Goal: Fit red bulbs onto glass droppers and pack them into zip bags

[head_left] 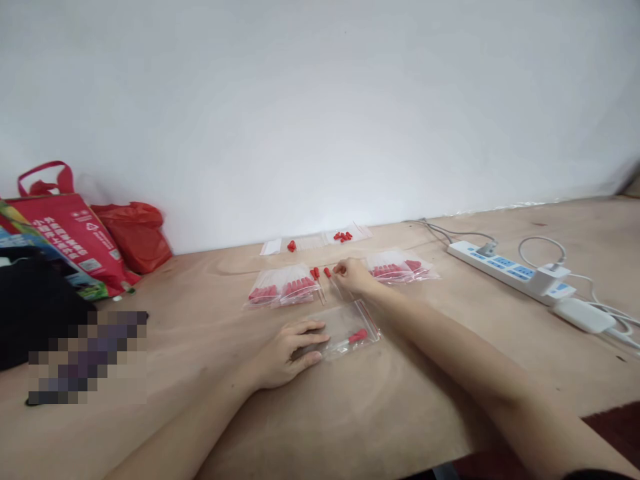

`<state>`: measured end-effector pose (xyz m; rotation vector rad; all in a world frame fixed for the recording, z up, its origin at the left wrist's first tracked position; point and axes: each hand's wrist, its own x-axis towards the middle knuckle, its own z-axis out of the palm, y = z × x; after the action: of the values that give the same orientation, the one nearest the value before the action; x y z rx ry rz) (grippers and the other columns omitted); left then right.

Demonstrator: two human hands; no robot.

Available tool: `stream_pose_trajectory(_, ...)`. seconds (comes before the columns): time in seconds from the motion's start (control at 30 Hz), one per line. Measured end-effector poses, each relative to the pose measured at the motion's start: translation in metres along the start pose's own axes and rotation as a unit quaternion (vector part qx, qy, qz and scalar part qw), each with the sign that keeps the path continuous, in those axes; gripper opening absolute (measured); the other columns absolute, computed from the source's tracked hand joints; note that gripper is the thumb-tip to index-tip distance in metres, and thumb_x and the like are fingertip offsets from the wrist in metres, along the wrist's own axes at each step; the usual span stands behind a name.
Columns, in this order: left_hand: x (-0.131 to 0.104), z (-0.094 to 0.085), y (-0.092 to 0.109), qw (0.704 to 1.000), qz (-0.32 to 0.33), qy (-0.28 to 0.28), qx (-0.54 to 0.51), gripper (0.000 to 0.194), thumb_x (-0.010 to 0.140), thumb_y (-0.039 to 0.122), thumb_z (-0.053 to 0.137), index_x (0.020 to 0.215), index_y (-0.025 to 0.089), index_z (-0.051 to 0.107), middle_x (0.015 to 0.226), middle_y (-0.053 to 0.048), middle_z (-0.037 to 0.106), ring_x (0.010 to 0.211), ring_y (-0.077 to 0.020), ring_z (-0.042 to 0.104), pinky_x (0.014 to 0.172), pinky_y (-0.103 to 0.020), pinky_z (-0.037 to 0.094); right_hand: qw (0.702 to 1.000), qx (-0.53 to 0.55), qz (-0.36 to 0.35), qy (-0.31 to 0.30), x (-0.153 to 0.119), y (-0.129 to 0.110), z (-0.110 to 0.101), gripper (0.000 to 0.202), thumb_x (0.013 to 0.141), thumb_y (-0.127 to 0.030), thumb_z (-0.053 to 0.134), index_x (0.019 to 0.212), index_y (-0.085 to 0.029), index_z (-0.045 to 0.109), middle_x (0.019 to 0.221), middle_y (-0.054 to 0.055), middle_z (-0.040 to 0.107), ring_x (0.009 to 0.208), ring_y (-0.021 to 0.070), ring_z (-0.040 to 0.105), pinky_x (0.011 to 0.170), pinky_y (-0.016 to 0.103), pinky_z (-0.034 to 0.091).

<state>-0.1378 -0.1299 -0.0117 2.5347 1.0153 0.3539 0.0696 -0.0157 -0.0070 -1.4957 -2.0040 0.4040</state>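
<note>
My left hand (pixel 293 350) lies with fingers spread on the left part of a clear zip bag (pixel 343 313), which has a red-capped item (pixel 358 336) inside. Farther forward, my right hand (pixel 353 275) has its fingers pinched together beside a loose red-tipped thin piece (pixel 328 272); what the fingertips hold is too small to make out. Another red-tipped piece (pixel 315 273) lies just left of it. Filled bags with rows of red caps rest on both sides, one group on the left (pixel 283 285) and one on the right (pixel 397 267).
At the back by the wall are bags with loose red caps (pixel 343 237) and a red cluster (pixel 291 246). A white power strip (pixel 510 270) with cables runs along the right. Red bags (pixel 133 233), a black bag (pixel 40 300) and a blurred-out object (pixel 90 360) are left.
</note>
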Motion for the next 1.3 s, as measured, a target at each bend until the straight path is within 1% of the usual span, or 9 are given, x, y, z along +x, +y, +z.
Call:
stream_pose_trajectory(0.13, 0.000, 0.000, 0.000, 1.000, 0.002, -0.002, -0.003, 0.032, 0.084, 0.032, 0.047, 0.115, 0.028, 0.054, 0.128, -0.004, 0.047, 0.118, -0.0228, 0.041, 0.099, -0.043, 0.032, 1.000, 0.002, 0.022, -0.014, 0.029, -0.016, 0.023, 0.022, 0.074, -0.022, 0.051, 0.090, -0.013, 0.063, 0.091, 0.010, 0.065, 0.080, 0.0172, 0.059, 0.069, 0.025, 0.042)
stream_pose_trajectory(0.23, -0.001, 0.000, 0.002, 1.000, -0.001, -0.003, -0.002, 0.032, 0.084, 0.033, 0.047, 0.115, 0.028, 0.054, 0.128, -0.004, 0.047, 0.119, -0.0232, 0.040, 0.099, -0.043, 0.032, 0.999, -0.002, 0.036, -0.033, 0.043, -0.023, 0.032, 0.020, 0.071, -0.022, 0.055, 0.085, -0.012, 0.065, 0.096, 0.015, 0.063, 0.085, 0.0212, 0.059, 0.071, 0.027, 0.042)
stream_pose_trajectory(0.4, -0.002, -0.001, 0.002, 1.000, 0.002, -0.004, -0.005, 0.033, 0.085, 0.034, 0.046, 0.116, 0.029, 0.053, 0.128, -0.003, 0.046, 0.119, -0.0227, 0.040, 0.099, -0.042, 0.032, 0.996, 0.018, 0.061, -0.063, 0.048, -0.024, 0.035, 0.005, 0.062, -0.017, 0.061, 0.063, -0.013, 0.064, 0.079, 0.014, 0.066, 0.073, 0.0223, 0.061, 0.064, 0.028, 0.043)
stream_pose_trajectory(0.53, -0.002, 0.000, 0.000, 1.000, 0.003, 0.004, -0.012, 0.032, 0.084, 0.034, 0.047, 0.116, 0.030, 0.053, 0.128, -0.003, 0.047, 0.118, -0.0228, 0.041, 0.099, -0.043, 0.032, 0.994, 0.078, 0.079, -0.025, 0.044, -0.016, 0.029, 0.007, 0.065, -0.016, 0.057, 0.069, -0.013, 0.061, 0.076, 0.009, 0.065, 0.071, 0.0174, 0.060, 0.061, 0.024, 0.043)
stream_pose_trajectory(0.7, -0.001, 0.001, -0.002, 1.000, 0.003, 0.003, -0.012, 0.033, 0.084, 0.033, 0.047, 0.116, 0.030, 0.053, 0.128, -0.003, 0.046, 0.119, -0.0228, 0.040, 0.099, -0.043, 0.032, 0.980, 0.165, 0.077, 0.084, 0.017, 0.008, -0.003, 0.031, 0.080, -0.026, 0.039, 0.107, -0.013, 0.045, 0.079, 0.004, 0.060, 0.065, 0.0098, 0.056, 0.059, 0.021, 0.044)
stream_pose_trajectory(0.8, -0.001, 0.001, -0.002, 1.000, 0.002, 0.007, -0.009, 0.033, 0.084, 0.035, 0.047, 0.117, 0.030, 0.052, 0.128, -0.003, 0.047, 0.119, -0.0225, 0.040, 0.099, -0.043, 0.032, 0.930, 0.309, 0.040, 0.195, -0.017, 0.031, -0.028, 0.036, 0.077, -0.038, 0.045, 0.105, -0.017, 0.044, 0.075, 0.000, 0.053, 0.057, 0.0095, 0.052, 0.050, 0.022, 0.042)
stream_pose_trajectory(0.87, -0.001, 0.000, -0.002, 1.000, -0.001, 0.009, -0.010, 0.034, 0.084, 0.035, 0.047, 0.117, 0.030, 0.052, 0.128, -0.003, 0.047, 0.118, -0.0225, 0.040, 0.099, -0.043, 0.033, 0.909, 0.348, 0.059, 0.222, -0.040, 0.045, -0.038, 0.038, 0.072, -0.045, 0.050, 0.099, -0.018, 0.047, 0.073, -0.001, 0.050, 0.053, 0.0092, 0.049, 0.046, 0.022, 0.040)
stream_pose_trajectory(1.03, 0.000, -0.001, -0.002, 1.000, 0.001, 0.009, 0.000, 0.034, 0.083, 0.034, 0.047, 0.116, 0.030, 0.053, 0.127, -0.002, 0.047, 0.118, -0.0224, 0.041, 0.098, -0.042, 0.033, 0.885, 0.393, 0.099, 0.230, -0.073, 0.058, -0.039, 0.035, 0.068, -0.049, 0.054, 0.087, -0.020, 0.047, 0.063, -0.003, 0.048, 0.048, 0.0096, 0.046, 0.044, 0.023, 0.037)
stream_pose_trajectory(1.3, 0.001, 0.000, -0.002, 1.000, 0.010, 0.008, 0.006, 0.035, 0.085, 0.034, 0.045, 0.119, 0.028, 0.049, 0.128, -0.003, 0.046, 0.118, -0.0216, 0.041, 0.098, -0.041, 0.034, 0.862, 0.444, 0.140, 0.202, -0.079, 0.037, -0.024, 0.028, 0.067, -0.044, 0.055, 0.078, -0.022, 0.042, 0.057, -0.005, 0.046, 0.048, 0.0108, 0.045, 0.043, 0.024, 0.037)
